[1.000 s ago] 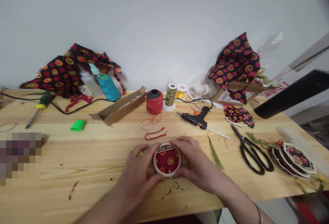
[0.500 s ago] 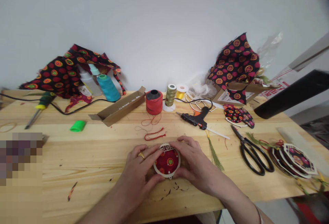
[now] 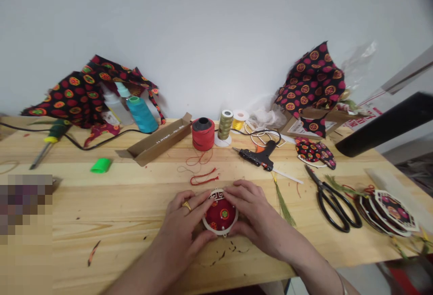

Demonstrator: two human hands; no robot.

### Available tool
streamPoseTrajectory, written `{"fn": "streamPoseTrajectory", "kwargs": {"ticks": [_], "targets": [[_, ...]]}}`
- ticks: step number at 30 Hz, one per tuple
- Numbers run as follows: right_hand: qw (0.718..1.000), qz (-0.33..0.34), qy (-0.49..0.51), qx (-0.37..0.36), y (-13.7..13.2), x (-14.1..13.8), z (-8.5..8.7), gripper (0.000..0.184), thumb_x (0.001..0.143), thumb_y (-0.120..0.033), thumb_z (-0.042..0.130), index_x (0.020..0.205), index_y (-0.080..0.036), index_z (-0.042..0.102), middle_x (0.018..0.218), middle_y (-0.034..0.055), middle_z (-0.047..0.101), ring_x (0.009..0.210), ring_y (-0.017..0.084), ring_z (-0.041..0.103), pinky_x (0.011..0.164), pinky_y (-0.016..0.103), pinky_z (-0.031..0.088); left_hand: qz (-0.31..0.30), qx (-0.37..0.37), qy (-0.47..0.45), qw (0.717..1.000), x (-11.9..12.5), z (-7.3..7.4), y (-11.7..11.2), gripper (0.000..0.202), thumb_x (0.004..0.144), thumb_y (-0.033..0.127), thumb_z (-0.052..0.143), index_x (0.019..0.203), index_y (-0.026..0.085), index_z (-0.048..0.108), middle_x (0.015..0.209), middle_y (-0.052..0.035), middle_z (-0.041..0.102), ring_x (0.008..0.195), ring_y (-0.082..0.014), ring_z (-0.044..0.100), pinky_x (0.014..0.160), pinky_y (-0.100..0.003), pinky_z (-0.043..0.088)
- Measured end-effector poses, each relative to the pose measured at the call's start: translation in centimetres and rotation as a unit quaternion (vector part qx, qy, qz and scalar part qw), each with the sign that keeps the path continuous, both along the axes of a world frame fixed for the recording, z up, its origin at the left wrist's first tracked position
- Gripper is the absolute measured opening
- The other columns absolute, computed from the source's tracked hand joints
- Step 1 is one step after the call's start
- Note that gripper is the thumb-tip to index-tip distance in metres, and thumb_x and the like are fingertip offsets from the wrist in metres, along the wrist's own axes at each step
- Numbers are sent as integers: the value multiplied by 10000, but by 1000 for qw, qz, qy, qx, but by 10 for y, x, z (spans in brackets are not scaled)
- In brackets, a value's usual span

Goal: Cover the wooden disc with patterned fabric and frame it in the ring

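A round pendant (image 3: 220,216), dark red patterned cloth in a pale cut-out frame with small loops at top and bottom, is between my two hands near the table's front. My left hand (image 3: 186,223), with a gold ring, grips its left rim between fingers and thumb. From the other side, my right hand (image 3: 248,216) holds the right rim the same way. Just beyond the fingers lies a short twisted red cord (image 3: 204,177). To the right of my right hand is a green tassel (image 3: 283,200).
Black scissors (image 3: 333,200) and finished pendants (image 3: 394,209) lie at the right. Behind are a glue gun (image 3: 259,156), a red thread spool (image 3: 203,134), a green thread spool (image 3: 225,126), a long cardboard box (image 3: 158,139) and a teal thread cone (image 3: 142,114). A screwdriver (image 3: 47,146) lies far left.
The view has shifted very slightly. Both hands keep the same hold on the pendant, which stays in place.
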State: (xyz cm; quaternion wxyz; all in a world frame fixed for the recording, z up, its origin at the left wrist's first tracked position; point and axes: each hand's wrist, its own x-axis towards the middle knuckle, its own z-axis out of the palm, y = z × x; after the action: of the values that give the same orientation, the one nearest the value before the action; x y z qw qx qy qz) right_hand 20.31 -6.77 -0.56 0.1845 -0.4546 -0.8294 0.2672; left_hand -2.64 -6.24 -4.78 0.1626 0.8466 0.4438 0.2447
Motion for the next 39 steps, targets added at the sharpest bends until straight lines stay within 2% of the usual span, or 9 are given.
{"fn": "streamPoseTrajectory", "kwargs": {"ticks": [7, 13, 16, 18, 20, 27, 36, 39], "targets": [[1000, 3, -5, 5, 0, -1, 2, 583, 825, -320, 696, 1358, -238, 476, 1349, 43, 540, 1287, 247, 355, 1094, 427, 306, -9, 18, 9, 1000, 1, 1, 0, 505, 756, 221, 729, 1243, 253, 602, 1286, -71, 633, 1125, -314, 482, 942, -522, 448], [1000, 1, -5, 8, -1, 1, 0, 580, 840, -294, 685, 1369, -222, 459, 1379, 47, 518, 1311, 246, 331, 1094, 427, 301, -3, 18, -1, 1000, -1, 9, -4, 456, 823, 282, 662, 1270, 263, 572, 1500, -90, 389, 1253, -325, 416, 1000, -493, 419], [1000, -2, -6, 10, -1, 1, 0, 589, 833, -298, 695, 1367, -215, 460, 1379, 53, 519, 1313, 251, 333, 1098, 433, 298, 40, 15, -7, 999, 2, 17, -7, 528, 848, 262, 622, 1352, 250, 465, 1419, -87, 495, 1230, -310, 436, 989, -470, 429], [1000, -2, -9, 11, -1, 0, 0, 589, 828, -299, 700, 1361, -210, 466, 1379, 57, 518, 1308, 251, 339, 1097, 434, 299, 62, 16, -1, 998, 6, 20, -10, 631, 823, 255, 650, 1395, 224, 385, 1265, -92, 621, 1186, -316, 458, 956, -467, 447], [1000, -1, -10, 15, 0, -1, 0, 568, 830, -306, 696, 1346, -208, 479, 1370, 62, 524, 1302, 251, 347, 1093, 440, 302, 69, 16, 5, 997, 11, 19, -13, 705, 803, 236, 671, 1417, 213, 324, 1138, -82, 684, 1161, -322, 462, 932, -469, 453], [1000, 3, -12, 23, 0, 0, -2, 545, 835, -313, 687, 1331, -207, 490, 1358, 66, 529, 1305, 250, 342, 1096, 451, 297, 69, 25, 40, 997, 17, 7, -16, 766, 802, 242, 690, 1430, 197, 252, 1102, -102, 702, 1122, -342, 451, 914, -517, 420], [1000, -2, 5, 14, -1, 0, -3, 601, 816, -277, 710, 1360, -230, 459, 1374, 67, 518, 1313, 255, 343, 1101, 475, 318, 62, 19, 47, 997, 15, 5, -14, 814, 801, 247, 696, 1438, 213, 191, 1098, -104, 696, 1075, -337, 450, 888, -509, 418], [999, -17, 25, 15, -3, 5, -5, 673, 814, -297, 712, 1406, -246, 397, 1423, 78, 470, 1345, 261, 317, 1109, 498, 323, 64, 21, 47, 997, 14, 5, -14, 803, 805, 246, 684, 1440, 225, 193, 1089, -101, 694, 1075, -340, 456, 879, -508, 418]]}}
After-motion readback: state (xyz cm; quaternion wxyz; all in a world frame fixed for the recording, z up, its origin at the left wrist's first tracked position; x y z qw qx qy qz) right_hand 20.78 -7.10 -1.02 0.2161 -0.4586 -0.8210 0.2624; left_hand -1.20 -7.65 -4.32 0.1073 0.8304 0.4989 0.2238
